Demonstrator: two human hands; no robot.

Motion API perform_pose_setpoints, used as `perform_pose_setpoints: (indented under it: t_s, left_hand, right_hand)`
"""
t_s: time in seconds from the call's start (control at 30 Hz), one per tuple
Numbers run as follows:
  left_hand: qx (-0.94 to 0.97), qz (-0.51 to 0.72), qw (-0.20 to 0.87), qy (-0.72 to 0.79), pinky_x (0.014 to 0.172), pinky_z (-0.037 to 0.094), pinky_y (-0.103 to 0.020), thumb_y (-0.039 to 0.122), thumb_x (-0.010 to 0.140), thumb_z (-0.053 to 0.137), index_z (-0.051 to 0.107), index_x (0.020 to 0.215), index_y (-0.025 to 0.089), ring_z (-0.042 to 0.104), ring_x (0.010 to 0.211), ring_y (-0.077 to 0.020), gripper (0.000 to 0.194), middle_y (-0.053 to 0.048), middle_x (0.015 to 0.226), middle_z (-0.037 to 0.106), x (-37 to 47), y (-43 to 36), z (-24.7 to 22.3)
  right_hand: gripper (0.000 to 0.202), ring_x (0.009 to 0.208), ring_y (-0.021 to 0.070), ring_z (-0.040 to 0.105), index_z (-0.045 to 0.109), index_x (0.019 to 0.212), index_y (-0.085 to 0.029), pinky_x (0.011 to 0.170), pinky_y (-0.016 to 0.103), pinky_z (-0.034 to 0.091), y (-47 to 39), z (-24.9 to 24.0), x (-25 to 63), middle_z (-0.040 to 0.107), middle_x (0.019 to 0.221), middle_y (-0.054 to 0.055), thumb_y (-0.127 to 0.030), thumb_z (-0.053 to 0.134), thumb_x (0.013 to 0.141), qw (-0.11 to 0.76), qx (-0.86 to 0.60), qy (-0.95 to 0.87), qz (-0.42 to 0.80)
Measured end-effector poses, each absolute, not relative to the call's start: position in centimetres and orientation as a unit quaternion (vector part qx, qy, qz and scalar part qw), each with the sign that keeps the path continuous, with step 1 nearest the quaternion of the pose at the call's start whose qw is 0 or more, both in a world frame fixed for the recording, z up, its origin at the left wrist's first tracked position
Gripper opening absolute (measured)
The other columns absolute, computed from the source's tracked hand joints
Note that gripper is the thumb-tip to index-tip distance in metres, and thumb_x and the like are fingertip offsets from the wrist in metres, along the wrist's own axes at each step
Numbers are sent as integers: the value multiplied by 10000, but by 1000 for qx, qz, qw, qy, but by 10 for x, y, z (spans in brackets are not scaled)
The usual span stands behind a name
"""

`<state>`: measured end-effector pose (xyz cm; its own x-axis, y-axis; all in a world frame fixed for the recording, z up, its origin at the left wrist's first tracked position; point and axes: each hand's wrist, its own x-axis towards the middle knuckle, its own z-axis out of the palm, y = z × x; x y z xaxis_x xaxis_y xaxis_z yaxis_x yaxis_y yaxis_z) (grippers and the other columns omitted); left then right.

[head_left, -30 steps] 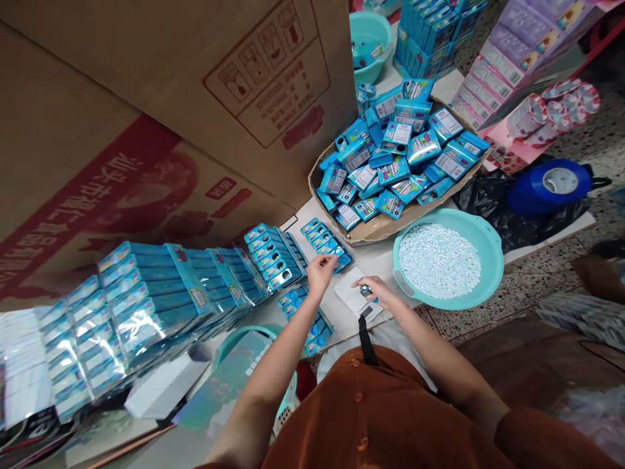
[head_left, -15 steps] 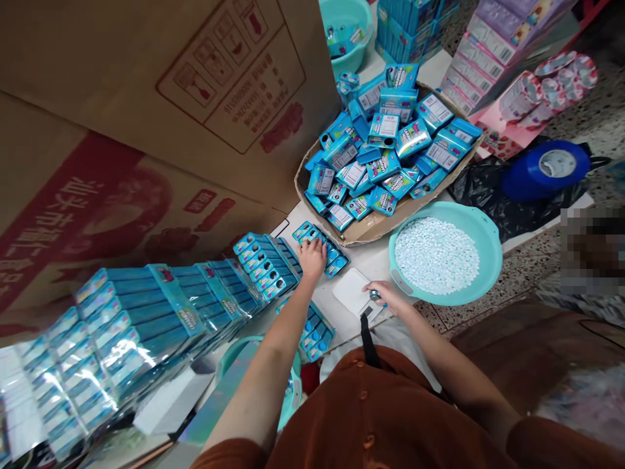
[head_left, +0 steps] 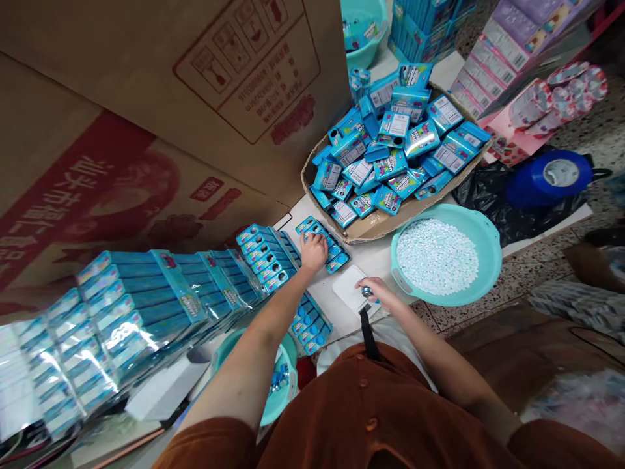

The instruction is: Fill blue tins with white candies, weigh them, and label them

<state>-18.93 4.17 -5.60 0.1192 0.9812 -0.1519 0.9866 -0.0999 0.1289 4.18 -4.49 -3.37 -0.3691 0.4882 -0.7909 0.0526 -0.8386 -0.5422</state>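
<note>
My left hand (head_left: pixel 314 251) rests on a short row of small blue printed boxes (head_left: pixel 336 259), with round holes or round pieces along their upper faces. Its fingers bend down over the row, and what they pinch, if anything, is hidden. Above a white square board (head_left: pixel 347 286), my right hand (head_left: pixel 382 294) is closed round a small shiny round tin (head_left: pixel 366 292) with a blue part. Nearer my body, left of the board, lies another row of blue boxes (head_left: pixel 312 326) with blue round pieces in them.
A cut-down carton (head_left: pixel 375 233) heaped with blue boxes lies ahead. At right stands a turquoise basin (head_left: pixel 491 260) of pale pellets (head_left: pixel 437 257). Stacked blue packs (head_left: pixel 141 312) line the left, beside a tall brown carton (head_left: pixel 234 169). Another turquoise basin (head_left: pixel 288 397) holds small shiny pieces.
My right hand has shifted slightly left over the white board with the tin. The left hand stays on the box row, its fingers more bunched. The whole view has shifted a little.
</note>
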Motion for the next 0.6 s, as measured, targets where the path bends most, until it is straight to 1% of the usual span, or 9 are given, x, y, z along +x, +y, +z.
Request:
perform_pose_setpoints:
  t_s: [0.13,0.23,0.3,0.37,0.43,0.5,0.53,0.6]
  left_hand:
    - [734,9,104,671,1110,161,-538,269,939,289,628,1151,133,493,1114,-287,423,-132,1143,643,-192,35,-67]
    - [725,33,105,680,1115,158,-525,270,935,302,598,1209,131,484,1145,-288,426,-134,1210,615,-193,29,-75]
    - [723,52,106,681,1119,146,-523,269,931,320,600,1208,136,477,1162,-287,416,-130,1216,615,-193,28,-77]
    - [714,73,106,688,1120,140,-521,274,931,330,623,1173,150,476,1163,-284,400,-118,1171,642,-193,29,-76]
    - [695,93,115,704,1100,193,-503,287,936,327,663,1088,168,501,1123,-273,388,-98,1102,675,-194,31,-72]
    - [673,112,137,718,1047,287,-463,304,940,323,687,993,182,534,1056,-255,388,-82,1048,692,-195,34,-69]
    - [665,120,147,722,1017,324,-441,309,939,329,689,965,186,544,1029,-247,381,-78,1035,694,-195,35,-67]
    - [661,134,155,722,984,358,-409,311,927,358,677,972,189,546,1021,-237,344,-79,1039,685,-196,36,-67]
  right_hand:
    - [256,647,98,428,685,743,-167,448,179,199,-53,-32,46,551,803,29,-343,556,609,146,-545,-273,779]
    - [266,615,89,429,686,751,-164,436,178,178,-65,-34,49,543,785,29,-357,549,630,141,-551,-254,783]
    - [264,597,84,431,685,746,-161,434,178,175,-74,-35,50,539,769,28,-362,558,631,139,-544,-257,786]
    - [257,587,84,439,680,734,-163,439,179,187,-78,-36,51,537,741,26,-369,570,625,135,-543,-266,785]
    - [246,572,84,438,673,721,-169,441,178,197,-79,-36,52,527,705,22,-373,582,618,130,-547,-271,781]
    - [232,549,77,417,666,711,-173,435,178,191,-78,-36,53,505,675,15,-369,590,614,134,-553,-268,778]
    - [229,535,72,401,663,707,-172,428,178,183,-78,-36,54,490,662,9,-368,588,615,137,-554,-262,778]
    - [232,507,61,363,656,704,-167,411,179,161,-80,-35,57,459,644,-3,-369,574,625,148,-555,-245,781]
